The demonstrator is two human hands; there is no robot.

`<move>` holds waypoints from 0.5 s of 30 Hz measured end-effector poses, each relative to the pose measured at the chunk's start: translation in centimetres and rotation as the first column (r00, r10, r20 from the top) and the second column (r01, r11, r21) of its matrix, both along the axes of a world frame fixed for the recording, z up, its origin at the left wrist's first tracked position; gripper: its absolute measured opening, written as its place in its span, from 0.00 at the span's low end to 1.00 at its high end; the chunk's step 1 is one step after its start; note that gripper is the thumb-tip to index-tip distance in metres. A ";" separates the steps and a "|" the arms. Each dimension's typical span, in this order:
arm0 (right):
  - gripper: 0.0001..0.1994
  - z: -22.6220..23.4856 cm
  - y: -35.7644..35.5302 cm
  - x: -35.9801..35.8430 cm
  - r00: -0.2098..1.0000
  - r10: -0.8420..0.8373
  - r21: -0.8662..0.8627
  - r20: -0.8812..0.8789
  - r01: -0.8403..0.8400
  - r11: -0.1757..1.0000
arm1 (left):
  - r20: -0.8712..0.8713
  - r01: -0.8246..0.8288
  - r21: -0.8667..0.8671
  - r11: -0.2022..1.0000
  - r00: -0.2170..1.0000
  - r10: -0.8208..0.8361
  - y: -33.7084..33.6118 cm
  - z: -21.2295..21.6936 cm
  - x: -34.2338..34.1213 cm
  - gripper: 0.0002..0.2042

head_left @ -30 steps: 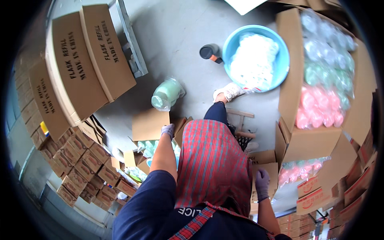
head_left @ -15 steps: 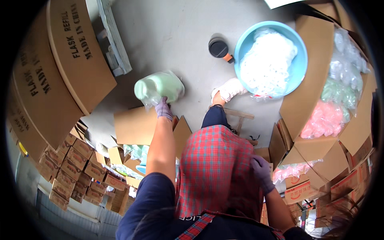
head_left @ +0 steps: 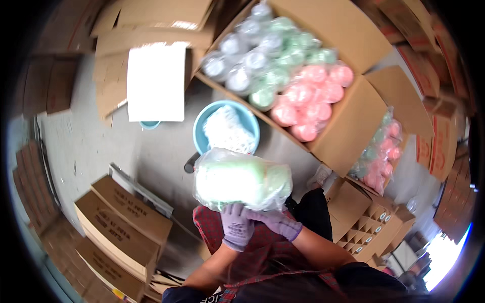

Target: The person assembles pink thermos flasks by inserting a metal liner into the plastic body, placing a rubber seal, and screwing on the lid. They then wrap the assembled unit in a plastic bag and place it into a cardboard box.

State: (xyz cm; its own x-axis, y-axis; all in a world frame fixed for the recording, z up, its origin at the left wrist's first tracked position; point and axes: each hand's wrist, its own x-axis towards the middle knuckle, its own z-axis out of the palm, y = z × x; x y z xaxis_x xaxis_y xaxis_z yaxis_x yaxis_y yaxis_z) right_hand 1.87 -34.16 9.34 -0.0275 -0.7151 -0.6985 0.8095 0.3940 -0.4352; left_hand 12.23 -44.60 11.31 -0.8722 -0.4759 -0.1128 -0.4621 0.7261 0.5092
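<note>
A bulky pale green plastic piece in a clear plastic bag (head_left: 237, 179) is held up in front of me over my lap. My left hand (head_left: 236, 227), in a purple-grey glove, is closed on the bag's near edge. Beside it, my right hand (head_left: 279, 223), gloved the same way, also grips that edge, its fingers reaching toward the left hand. Fingertips are partly hidden by the bag. Just beyond stands a light blue basin (head_left: 199, 129) with a heap of small white pieces (head_left: 227, 129), its near side covered by the bagged piece.
A large open carton (head_left: 348, 113) at the far right holds bagged clear, green and pink pieces. Another carton with a divider grid (head_left: 371, 227) stands at the lower right. Printed cartons (head_left: 126, 222) stand on the left, and a white board (head_left: 156, 83) lies far left.
My view has swung to the right. The bagged green piece has come from my outstretched left hand to in front of my lap. My right hand has left my apron and joined it.
</note>
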 end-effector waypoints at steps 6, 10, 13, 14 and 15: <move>0.14 -1.6 22.2 -10.2 0.607 -0.102 -0.093 -0.788 0.046 0.995 | -0.008 0.533 0.076 0.843 0.845 -0.534 16.0 3.3 -18.1 0.11; 0.17 0.9 37.9 -17.9 0.426 0.085 0.201 -0.901 0.234 0.951 | -0.120 0.807 0.219 0.548 0.580 -0.806 29.4 3.7 -27.3 0.24; 0.19 -3.7 47.2 -22.4 0.248 -0.804 0.242 -0.541 0.961 0.134 | -0.191 0.824 0.351 0.445 0.528 -0.827 37.4 3.9 -29.9 0.26; 0.20 -4.8 50.2 -25.0 0.226 -0.685 0.253 -0.692 0.965 0.063 | -0.168 0.807 0.418 0.417 0.520 -0.837 39.5 3.1 -30.3 0.25; 0.20 -5.8 52.8 -28.0 0.166 -0.665 0.176 -0.729 0.983 0.052 | -0.117 0.832 0.394 0.391 0.467 -0.876 41.4 1.3 -29.4 0.23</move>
State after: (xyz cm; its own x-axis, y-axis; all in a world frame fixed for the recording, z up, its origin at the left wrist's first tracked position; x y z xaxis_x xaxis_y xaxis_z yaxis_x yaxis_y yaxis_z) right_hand -26.11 18.62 3.50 -0.6526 0.5014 -0.5681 0.5557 -0.1930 -0.8087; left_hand -17.12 -3.21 12.60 -0.7696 0.6101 -0.1883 0.2354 0.5452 0.8046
